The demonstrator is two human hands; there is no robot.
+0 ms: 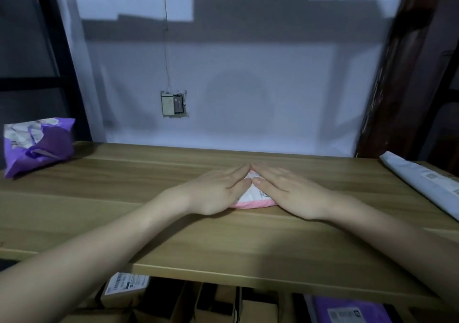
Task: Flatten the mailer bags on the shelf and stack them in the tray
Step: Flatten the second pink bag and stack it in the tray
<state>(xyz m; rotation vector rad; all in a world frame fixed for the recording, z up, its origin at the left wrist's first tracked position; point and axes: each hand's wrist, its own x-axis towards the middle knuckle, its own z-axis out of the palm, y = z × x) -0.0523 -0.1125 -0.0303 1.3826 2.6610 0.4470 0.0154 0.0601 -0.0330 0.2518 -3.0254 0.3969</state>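
A small pink mailer bag (250, 202) with a white label lies in the middle of the wooden shelf (173, 243). My left hand (218, 191) and my right hand (288, 193) lie flat on it, palms down, fingertips meeting at its far end. The hands cover most of the bag. A crumpled purple mailer bag (37, 144) sits at the shelf's far left. A grey-white mailer bag (422, 183) lies along the right edge. No tray is in view.
A white wall with an open socket box (173, 104) stands behind the shelf. Dark shelf posts rise at left and right. Below the shelf are cardboard boxes (213, 305), a labelled parcel (126, 284) and a purple mailer (347, 310).
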